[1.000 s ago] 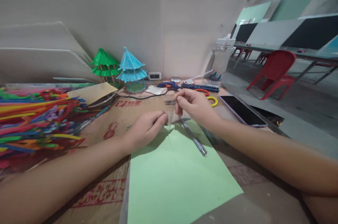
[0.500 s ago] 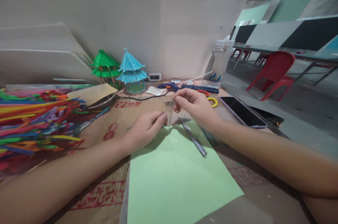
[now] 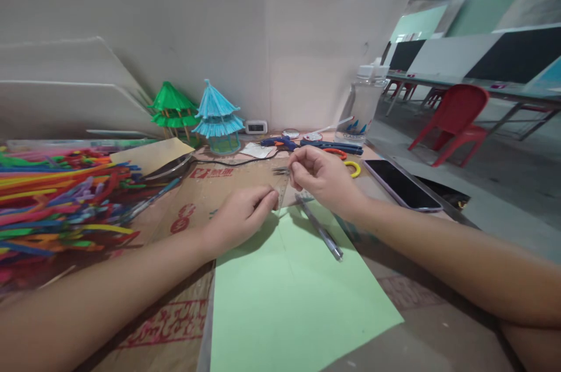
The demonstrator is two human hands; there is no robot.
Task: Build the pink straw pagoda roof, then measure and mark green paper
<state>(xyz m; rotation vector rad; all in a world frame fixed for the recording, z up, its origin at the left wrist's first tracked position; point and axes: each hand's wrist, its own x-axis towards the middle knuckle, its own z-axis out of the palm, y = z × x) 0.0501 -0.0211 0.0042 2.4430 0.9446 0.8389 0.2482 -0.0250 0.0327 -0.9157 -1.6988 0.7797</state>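
A light green sheet of paper (image 3: 293,296) lies flat on the cardboard, with a grey pen (image 3: 322,229) resting across its upper right part. My left hand (image 3: 243,214) is closed at the sheet's upper left edge; anything in its fingers is too small to make out. Above the top edge of the paper, my right hand (image 3: 322,176) is curled with thumb and fingertips together, and what it may hold is hidden. Thin metal tips (image 3: 281,171) show just left of the right fingers. Part of a clear ruler (image 3: 284,192) is visible between the hands.
Colourful fuzzy sticks (image 3: 56,202) are heaped at left. Green (image 3: 172,106) and blue (image 3: 218,118) paper-roofed models stand behind. A glue gun (image 3: 280,142), yellow scissor handle (image 3: 353,169), bottle (image 3: 362,106) and phone (image 3: 401,185) are at the back and right. A red chair (image 3: 456,118) stands beyond.
My right fingers have curled slightly further inward. My left hand has barely moved, and the paper and pen look the same apart from a slight view shift.
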